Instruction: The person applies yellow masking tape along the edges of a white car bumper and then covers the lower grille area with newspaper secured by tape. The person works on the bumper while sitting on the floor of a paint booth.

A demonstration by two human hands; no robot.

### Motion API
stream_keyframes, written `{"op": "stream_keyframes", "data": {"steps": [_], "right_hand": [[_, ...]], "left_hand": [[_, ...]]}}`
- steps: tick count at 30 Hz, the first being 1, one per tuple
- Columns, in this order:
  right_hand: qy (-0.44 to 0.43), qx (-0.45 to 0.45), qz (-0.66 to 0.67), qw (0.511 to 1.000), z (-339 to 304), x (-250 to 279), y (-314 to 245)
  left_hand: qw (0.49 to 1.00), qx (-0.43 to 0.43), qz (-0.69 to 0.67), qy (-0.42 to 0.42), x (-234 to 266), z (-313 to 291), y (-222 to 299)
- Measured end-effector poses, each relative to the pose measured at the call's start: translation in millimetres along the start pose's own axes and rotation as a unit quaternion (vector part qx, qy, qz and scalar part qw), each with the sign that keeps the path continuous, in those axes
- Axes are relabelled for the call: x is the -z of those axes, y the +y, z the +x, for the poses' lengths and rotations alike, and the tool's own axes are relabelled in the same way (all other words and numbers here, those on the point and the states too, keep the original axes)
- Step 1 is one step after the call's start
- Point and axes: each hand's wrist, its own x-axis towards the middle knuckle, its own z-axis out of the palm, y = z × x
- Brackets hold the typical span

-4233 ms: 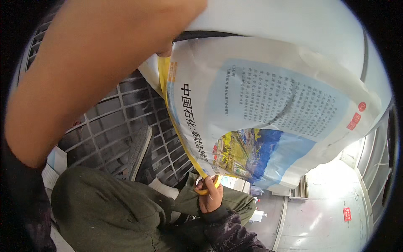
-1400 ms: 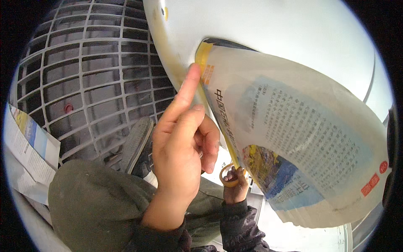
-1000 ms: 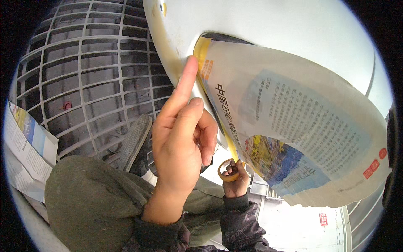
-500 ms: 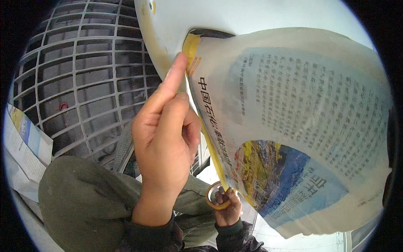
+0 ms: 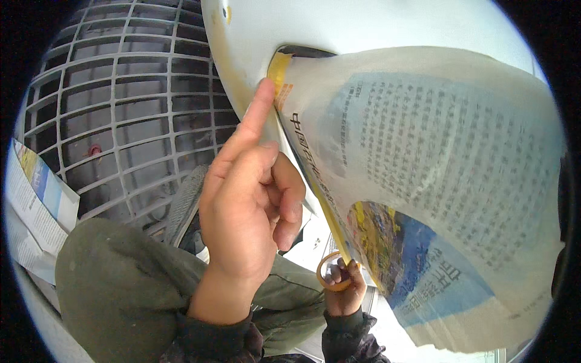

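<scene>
Grey metal grating (image 5: 117, 163), partly behind olive-trousered knee (image 5: 115, 284). White curved panel (image 5: 375, 24); printed paper sheet (image 5: 423, 163) against it, edged by yellow tape strip (image 5: 278, 68). Left hand (image 5: 245, 199): index extended at strip, rest bent; right hand (image 5: 348, 293) pinching yellow tape roll (image 5: 321, 273).

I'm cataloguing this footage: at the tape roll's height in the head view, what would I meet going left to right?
Folded printed sheet → olive-green trouser knee → left hand → tape roll in the right hand's grip → large printed sheet.
</scene>
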Motion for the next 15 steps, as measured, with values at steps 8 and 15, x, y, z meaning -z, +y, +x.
{"op": "stream_keyframes", "data": {"steps": [8,15], "right_hand": [[0.049,-0.034,-0.044,0.997,37.2,-7.7,2.5],[0.017,-0.037,-0.045,0.998,70.1,-9.7,29.4]], "left_hand": [[0.998,0.034,-0.047,-0.017,0.8,-3.8,7.3],[0.999,0.026,-0.026,-0.011,9.7,3.5,-7.1]]}}
